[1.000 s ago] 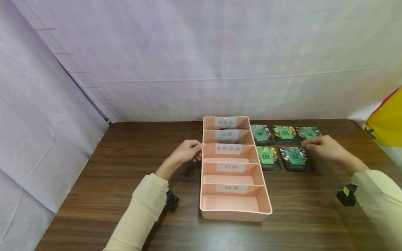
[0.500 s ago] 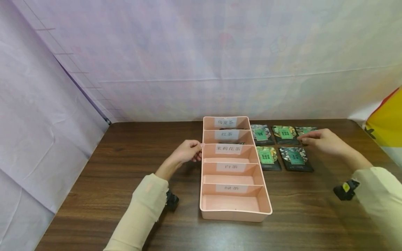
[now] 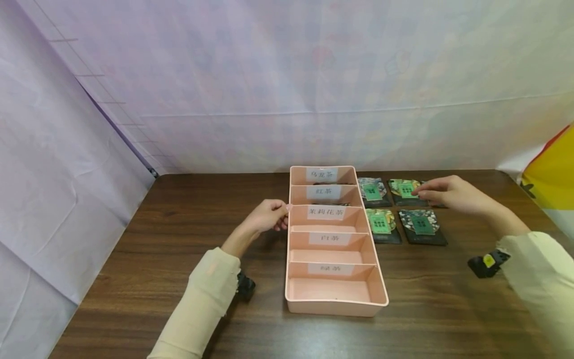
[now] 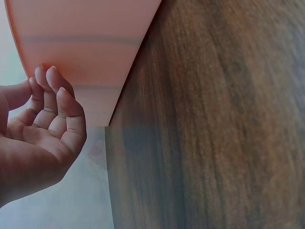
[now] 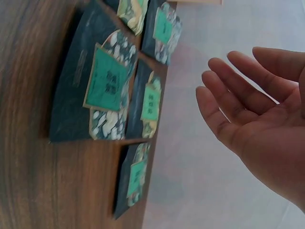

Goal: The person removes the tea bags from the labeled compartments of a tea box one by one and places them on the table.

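Note:
A long pink divided box (image 3: pixel 332 308) stands mid-table, with a white label printed in Chinese characters in each compartment. My left hand (image 3: pixel 265 216) pinches its left rim between thumb and fingers; the left wrist view shows the fingers (image 4: pixel 53 78) bent up against the box wall. To the right of the box lie several dark tea sachets with green labels, in two rows. My right hand (image 3: pixel 457 195) hovers over the back row with nothing in it, fingers loosely bent. Its fingertips overlap the middle back sachet (image 3: pixel 401 185), and the hand mostly hides the back right sachet (image 5: pixel 131 180).
Dark packet edges (image 3: pixel 331 204) show inside the two rear compartments. The front right sachet (image 3: pixel 423 227) and front left sachet (image 3: pixel 380 224) lie flat beside the box. A pale curtain (image 3: pixel 314 99) hangs behind the wooden table (image 3: pixel 179 249). Yellow cloth (image 3: pixel 551 174) hangs at far right.
My right hand has moved left above the sachets, from the back right one toward the middle back one. The left hand and the box have stayed in place.

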A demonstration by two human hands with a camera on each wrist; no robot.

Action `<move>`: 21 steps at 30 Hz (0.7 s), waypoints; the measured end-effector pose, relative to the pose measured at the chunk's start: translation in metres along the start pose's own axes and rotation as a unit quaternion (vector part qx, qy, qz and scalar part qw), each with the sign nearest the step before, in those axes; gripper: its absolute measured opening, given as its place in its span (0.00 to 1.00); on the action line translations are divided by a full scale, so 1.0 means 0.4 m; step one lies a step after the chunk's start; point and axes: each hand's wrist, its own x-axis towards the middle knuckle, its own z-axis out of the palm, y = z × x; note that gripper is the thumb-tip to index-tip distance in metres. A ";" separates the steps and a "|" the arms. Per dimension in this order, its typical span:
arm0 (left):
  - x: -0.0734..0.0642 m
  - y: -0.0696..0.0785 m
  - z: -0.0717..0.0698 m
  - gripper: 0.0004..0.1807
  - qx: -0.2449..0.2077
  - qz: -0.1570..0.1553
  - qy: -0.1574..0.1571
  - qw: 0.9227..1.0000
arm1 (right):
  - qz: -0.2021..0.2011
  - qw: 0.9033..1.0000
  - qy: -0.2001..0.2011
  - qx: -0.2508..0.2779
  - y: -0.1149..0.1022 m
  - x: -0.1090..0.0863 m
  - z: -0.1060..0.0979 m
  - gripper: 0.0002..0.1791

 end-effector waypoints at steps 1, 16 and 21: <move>0.001 -0.001 0.000 0.15 -0.001 -0.001 0.000 1.000 | -0.003 1.000 -0.001 -0.004 -0.006 0.001 0.001 0.21; 0.002 -0.001 0.003 0.15 -0.004 -0.016 0.006 1.000 | -0.069 0.997 -0.028 -0.018 -0.120 0.025 0.027 0.17; 0.000 0.000 0.001 0.15 -0.002 -0.014 0.005 1.000 | -0.104 0.994 -0.035 -0.021 -0.156 0.031 0.043 0.14</move>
